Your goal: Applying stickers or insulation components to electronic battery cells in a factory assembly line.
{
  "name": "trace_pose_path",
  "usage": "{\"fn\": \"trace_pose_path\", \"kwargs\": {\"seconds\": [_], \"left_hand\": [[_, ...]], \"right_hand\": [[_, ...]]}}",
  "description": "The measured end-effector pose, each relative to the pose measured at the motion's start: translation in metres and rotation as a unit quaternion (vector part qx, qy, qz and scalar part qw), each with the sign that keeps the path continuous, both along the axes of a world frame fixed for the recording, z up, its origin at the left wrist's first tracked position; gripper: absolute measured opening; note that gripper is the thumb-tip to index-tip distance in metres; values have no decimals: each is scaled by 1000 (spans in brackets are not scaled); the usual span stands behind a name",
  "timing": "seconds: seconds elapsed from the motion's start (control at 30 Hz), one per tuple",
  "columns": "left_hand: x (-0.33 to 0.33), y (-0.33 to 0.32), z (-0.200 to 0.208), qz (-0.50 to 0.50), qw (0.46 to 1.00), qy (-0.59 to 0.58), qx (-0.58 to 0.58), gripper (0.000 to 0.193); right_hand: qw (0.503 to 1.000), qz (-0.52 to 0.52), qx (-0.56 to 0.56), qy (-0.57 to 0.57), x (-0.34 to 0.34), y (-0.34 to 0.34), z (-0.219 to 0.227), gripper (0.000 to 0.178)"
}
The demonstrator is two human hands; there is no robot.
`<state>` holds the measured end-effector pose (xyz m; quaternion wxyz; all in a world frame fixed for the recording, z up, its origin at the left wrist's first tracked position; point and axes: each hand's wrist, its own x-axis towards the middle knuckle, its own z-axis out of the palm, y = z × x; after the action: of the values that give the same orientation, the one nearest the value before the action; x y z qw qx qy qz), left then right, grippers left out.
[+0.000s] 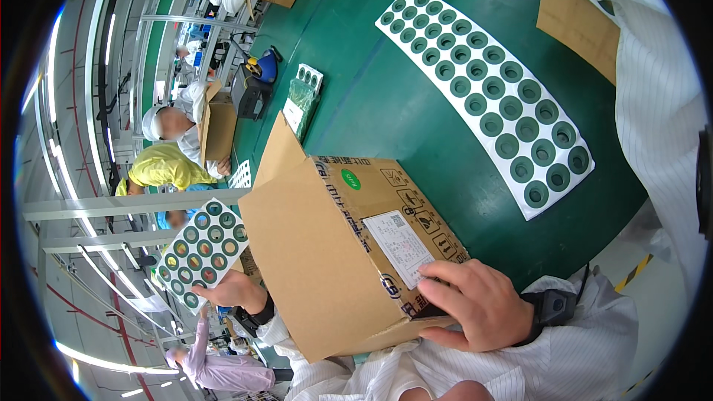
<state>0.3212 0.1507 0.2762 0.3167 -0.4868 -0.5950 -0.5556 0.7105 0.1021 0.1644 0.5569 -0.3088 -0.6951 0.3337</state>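
My left hand point(236, 291) pinches the lower corner of a white sheet with rows of green rings point(184, 246), held up on the far side of a cardboard box. Background shows through the ring holes. Against the near side of the cardboard box point(349, 226) lies my right hand point(483, 304), its fingers stretched and apart over the edge of a white paper label point(397, 246). The box is tilted with its flaps spread out; its inside is hidden from this angle.
On the green table point(334, 52) lies a long white sheet of green rings point(483, 89). A green plastic-wrapped pack point(299, 108) sits beyond the box, near a dark device point(249, 93). A co-worker point(174, 122) handles another carton point(219, 130). At the right a person's striped sleeve point(657, 82) reaches in.
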Motion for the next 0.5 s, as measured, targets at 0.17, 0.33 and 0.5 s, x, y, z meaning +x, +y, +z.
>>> {"fn": "trace_pose_path", "kwargs": {"seconds": [0.17, 0.33, 0.5], "left_hand": [[-20, -2, 4, -211, 954, -186, 106, 35], [-7, 0, 2, -76, 991, -95, 51, 37], [-25, -4, 3, -222, 950, -191, 108, 35]], "right_hand": [[1000, -9, -27, 0, 3, 3, -4, 50], [1000, -3, -15, -20, 4, 5, -6, 55], [1000, 4, -11, -26, 6, 5, -6, 54]]}}
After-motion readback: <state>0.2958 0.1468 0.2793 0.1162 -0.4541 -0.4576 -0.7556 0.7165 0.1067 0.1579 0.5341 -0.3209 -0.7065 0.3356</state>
